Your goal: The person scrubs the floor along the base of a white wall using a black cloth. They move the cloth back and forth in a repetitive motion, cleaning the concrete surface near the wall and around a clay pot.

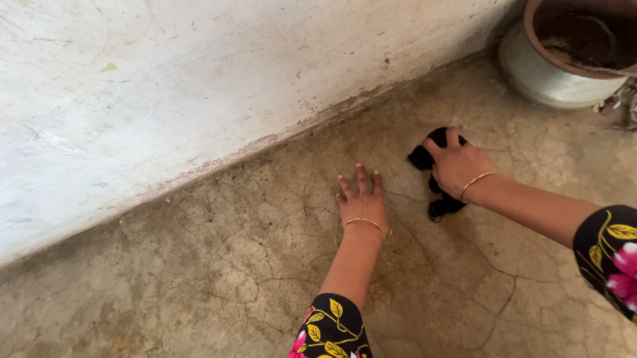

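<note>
Right hand on black cloth

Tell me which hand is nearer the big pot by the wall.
Right. The right hand presses a black cloth on the floor, below-left of the pot; the left hand lies flat farther left.
</note>
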